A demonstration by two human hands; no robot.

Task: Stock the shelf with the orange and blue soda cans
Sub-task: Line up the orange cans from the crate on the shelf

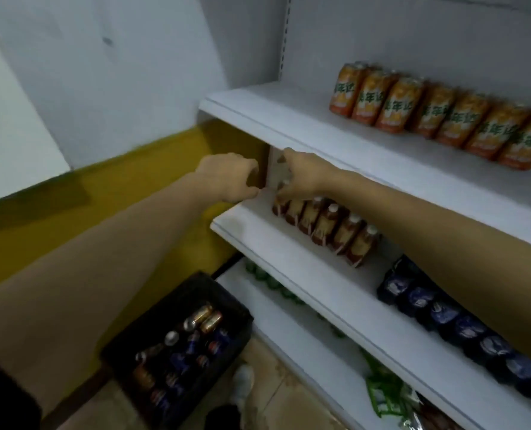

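White shelving stands against a yellow-and-white wall. Low on the left, a black crate [227, 293] on the floor holds loose cans [202, 318] not yet stocked. The left hand [227, 178] is curled at the left end of the middle shelf [289, 259]; I cannot tell if it pinches anything. The right hand [298, 175] grips the end bottle [280, 202]; it is best moved squarely so the row stays upright. Orange cans [444, 116] line the top shelf, and blue cans [462, 324] sit far right.

Orange cans [428, 116] stand in a row on the top shelf [273, 116]. At the middle shelf [304, 274], the right grip [295, 178] reaches over the leftmost of the brown bottles [326, 225] (contact is blurred). The left grip [227, 178], fingers curled, sits at its left end. Blue cans [438, 315] line its right part. A black crate [227, 293] of cans sits below.
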